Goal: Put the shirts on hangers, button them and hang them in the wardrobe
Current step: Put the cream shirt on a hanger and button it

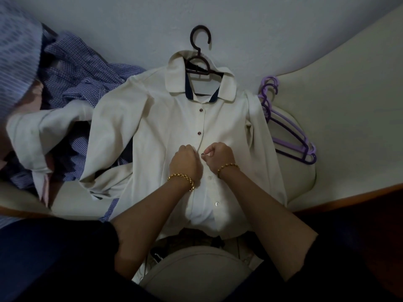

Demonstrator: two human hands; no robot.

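Observation:
A cream long-sleeved shirt (165, 131) lies face up on the bed, on a dark hanger (199, 51) whose hook sticks out past the collar. Its two upper dark buttons are fastened. At the placket's middle, my left hand (185, 162) grips the left edge of the front. My right hand (218, 156) pinches the third dark button (203, 154) against that edge. Below my hands the placket shows pale buttons and lies partly apart.
A heap of blue checked and striped shirts (80, 79) lies at the left, under the cream sleeve. Several purple hangers (290, 136) are stacked at the right. A pale pillow (340, 118) lies at the right, and the bed's wooden edge (349, 199) runs below it.

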